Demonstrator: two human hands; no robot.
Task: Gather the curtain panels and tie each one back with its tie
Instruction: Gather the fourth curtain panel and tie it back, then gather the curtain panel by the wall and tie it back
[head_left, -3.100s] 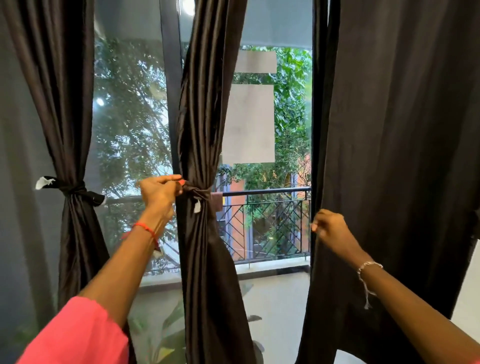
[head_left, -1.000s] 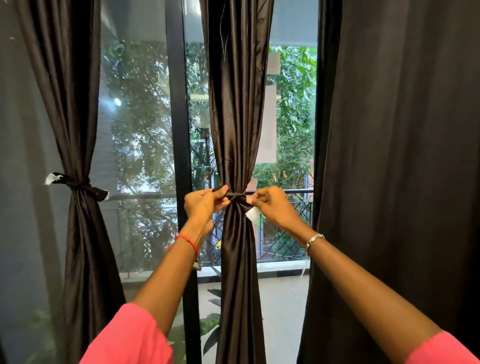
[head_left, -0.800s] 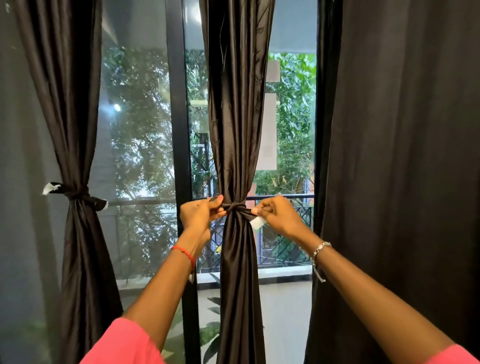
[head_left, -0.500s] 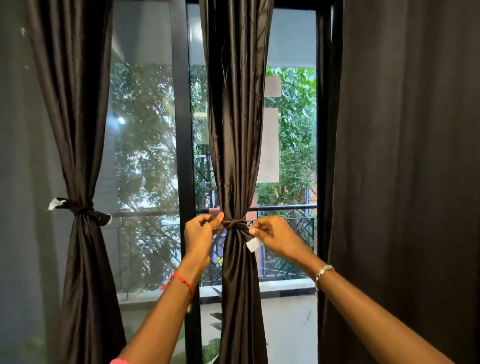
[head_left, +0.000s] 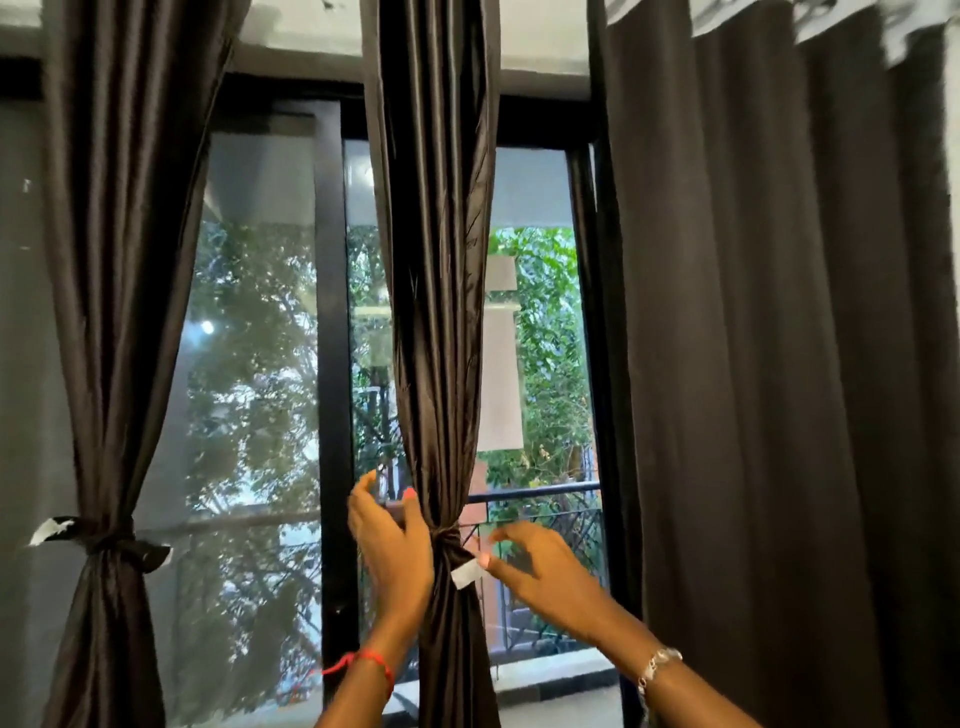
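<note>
Dark shiny middle curtain (head_left: 436, 312) is tied; both hands, left (head_left: 392, 545) and right (head_left: 540, 566), are open, holding nothing. A loose knot (head_left: 451, 540) could slip undone.

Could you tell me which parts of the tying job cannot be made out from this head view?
- Middle tie's knot: the left hand covers its left side; tightness unclear.
- Right hand: motion-blurred, so finger contact with the white tag is uncertain.
- Right curtain panel: cut off by the right and bottom edges; no tie is visible.
- Left tie: too small to read its knot.
</note>
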